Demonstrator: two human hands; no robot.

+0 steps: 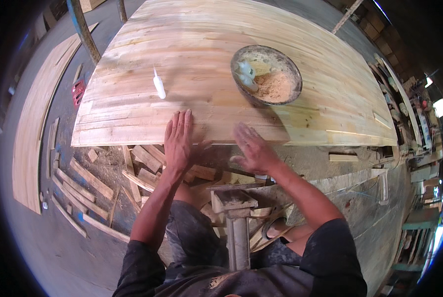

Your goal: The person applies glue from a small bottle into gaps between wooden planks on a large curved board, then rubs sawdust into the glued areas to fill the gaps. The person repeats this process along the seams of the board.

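Note:
A wide panel of glued pale wood strips (201, 74) lies in front of me. My left hand (179, 141) rests flat at its near edge, fingers stretched forward on the surface, holding nothing. To its right, my right hand (253, 148) is at the same edge with its fingers extended and slightly blurred; I see nothing in it. Beyond my left hand a small white squeeze bottle with a thin nozzle (159, 85) lies on the panel. A dark round bowl (291, 69) sits farther right, holding sawdust (273, 88) and pale plastic bottles (246, 74).
Offcut wood strips (90, 180) litter the floor at the left, with more under the panel's near edge. A metal post with a flat top (234, 200) stands between my legs. Another long panel (38, 128) lies far left. Stacked timber (399, 94) lines the right side.

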